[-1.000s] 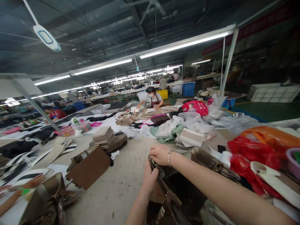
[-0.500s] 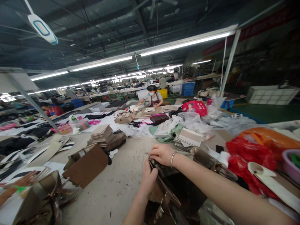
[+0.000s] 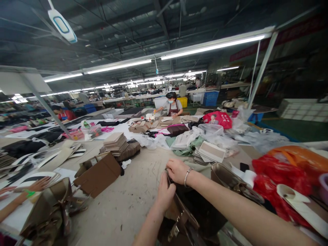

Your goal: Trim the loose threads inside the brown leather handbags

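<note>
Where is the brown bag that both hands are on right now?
In the head view, the brown bag is at the bottom edge, just right of centre; the left hand and right hand grip its far edge.

I hold a brown, open-topped bag (image 3: 188, 217) with a dark interior, its far end pinched in my fingers (image 3: 172, 164). A brown strap (image 3: 182, 218) with a shiny metal buckle (image 3: 173, 233) runs along its left side.

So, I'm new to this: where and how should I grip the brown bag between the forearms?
Likely the far rim of the brown bag, pinched from above between thumb and fingers: its mouth opens upward, so that edge is reachable. The left hand and right hand grip there, beyond the buckled strap.
</note>
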Demonstrator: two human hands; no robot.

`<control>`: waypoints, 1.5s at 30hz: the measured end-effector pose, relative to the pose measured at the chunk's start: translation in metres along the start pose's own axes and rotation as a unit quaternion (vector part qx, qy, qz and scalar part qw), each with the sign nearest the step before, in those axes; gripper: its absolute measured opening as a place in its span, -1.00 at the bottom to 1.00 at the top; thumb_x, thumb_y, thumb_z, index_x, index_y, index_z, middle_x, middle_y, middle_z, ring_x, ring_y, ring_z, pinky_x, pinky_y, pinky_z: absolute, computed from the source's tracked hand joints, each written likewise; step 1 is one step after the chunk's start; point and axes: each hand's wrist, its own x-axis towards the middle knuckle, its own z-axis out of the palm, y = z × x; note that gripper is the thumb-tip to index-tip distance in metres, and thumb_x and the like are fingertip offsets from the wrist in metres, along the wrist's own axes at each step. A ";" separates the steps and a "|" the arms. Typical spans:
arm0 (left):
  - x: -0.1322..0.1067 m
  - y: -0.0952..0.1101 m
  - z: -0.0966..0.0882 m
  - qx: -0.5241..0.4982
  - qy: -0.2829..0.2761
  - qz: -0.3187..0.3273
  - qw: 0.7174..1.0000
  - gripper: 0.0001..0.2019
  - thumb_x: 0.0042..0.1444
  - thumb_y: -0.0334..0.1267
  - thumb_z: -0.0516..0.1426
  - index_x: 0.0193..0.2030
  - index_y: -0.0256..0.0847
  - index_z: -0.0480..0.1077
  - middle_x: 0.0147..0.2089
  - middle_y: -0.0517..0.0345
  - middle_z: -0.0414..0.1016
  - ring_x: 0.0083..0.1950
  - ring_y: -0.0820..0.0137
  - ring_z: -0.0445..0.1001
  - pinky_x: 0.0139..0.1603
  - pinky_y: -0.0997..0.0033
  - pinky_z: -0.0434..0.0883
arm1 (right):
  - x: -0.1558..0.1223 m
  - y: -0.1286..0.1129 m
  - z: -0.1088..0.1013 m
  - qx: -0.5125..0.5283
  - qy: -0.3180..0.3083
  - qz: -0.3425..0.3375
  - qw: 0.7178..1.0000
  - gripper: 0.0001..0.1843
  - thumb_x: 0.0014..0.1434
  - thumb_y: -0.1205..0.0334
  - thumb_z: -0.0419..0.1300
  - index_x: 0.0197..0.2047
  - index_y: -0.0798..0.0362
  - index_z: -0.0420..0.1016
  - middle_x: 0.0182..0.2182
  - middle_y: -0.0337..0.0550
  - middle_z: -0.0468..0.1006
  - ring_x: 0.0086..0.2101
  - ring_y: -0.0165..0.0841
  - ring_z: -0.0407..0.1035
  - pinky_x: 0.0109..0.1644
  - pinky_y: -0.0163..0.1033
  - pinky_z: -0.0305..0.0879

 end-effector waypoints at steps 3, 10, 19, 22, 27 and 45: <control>-0.002 -0.001 -0.001 -0.010 0.006 0.022 1.000 -0.48 -0.11 -0.47 -0.04 0.09 -0.27 0.16 0.07 -0.02 0.26 0.13 0.26 0.20 0.19 0.26 0.13 | -0.001 0.010 0.000 0.024 0.045 0.038 0.998 -0.87 0.08 0.42 0.05 -0.41 0.12 0.41 -0.41 -0.15 0.38 -0.34 -0.38 0.27 -0.21 -0.32 0.19; -0.004 -0.006 0.001 -0.034 0.018 0.020 0.999 -0.43 -0.09 -0.44 -0.02 0.16 -0.30 0.11 0.14 -0.05 0.19 0.20 0.26 0.12 0.25 0.24 0.03 | -0.003 0.033 -0.012 0.106 0.089 0.005 0.990 -0.89 0.10 0.36 0.11 -0.40 0.10 0.46 -0.46 -0.21 0.38 -0.36 -0.40 0.29 -0.25 -0.32 0.21; -0.003 0.005 -0.001 -0.031 0.022 0.026 0.999 -0.51 -0.12 -0.48 -0.01 0.04 -0.30 0.20 -0.01 -0.03 0.29 0.08 0.25 0.23 0.15 0.25 0.17 | -0.005 0.008 -0.015 -0.060 -0.035 -0.105 0.992 -0.80 0.18 0.33 0.01 -0.28 0.08 0.46 -0.33 -0.12 0.42 -0.38 -0.40 0.30 -0.31 -0.31 0.20; -0.001 0.003 0.001 -0.011 0.022 0.019 1.000 -0.57 -0.13 -0.48 -0.01 -0.03 -0.29 0.22 -0.08 -0.01 0.31 0.01 0.25 0.28 0.09 0.23 0.22 | -0.001 0.003 -0.009 -0.127 -0.052 -0.130 0.982 -0.83 0.12 0.37 0.01 -0.38 0.15 0.42 -0.39 -0.06 0.40 -0.39 -0.36 0.27 -0.38 -0.29 0.17; 0.002 -0.003 0.006 -0.001 0.038 0.020 0.999 -0.49 -0.15 -0.49 -0.02 0.04 -0.28 0.19 0.00 -0.03 0.29 0.07 0.25 0.24 0.15 0.24 0.18 | 0.001 0.004 0.006 -0.136 -0.011 -0.114 0.984 -0.84 0.07 0.37 0.02 -0.45 0.15 0.40 -0.45 -0.06 0.38 -0.40 -0.34 0.25 -0.39 -0.29 0.16; 0.001 -0.005 0.004 -0.023 0.039 0.029 0.999 -0.47 -0.10 -0.44 0.00 0.11 -0.29 0.17 0.06 -0.05 0.26 0.13 0.24 0.20 0.20 0.21 0.11 | -0.008 0.015 -0.017 0.014 0.023 -0.077 0.997 -0.80 0.17 0.32 0.01 -0.25 0.06 0.46 -0.34 -0.15 0.42 -0.34 -0.41 0.31 -0.23 -0.32 0.24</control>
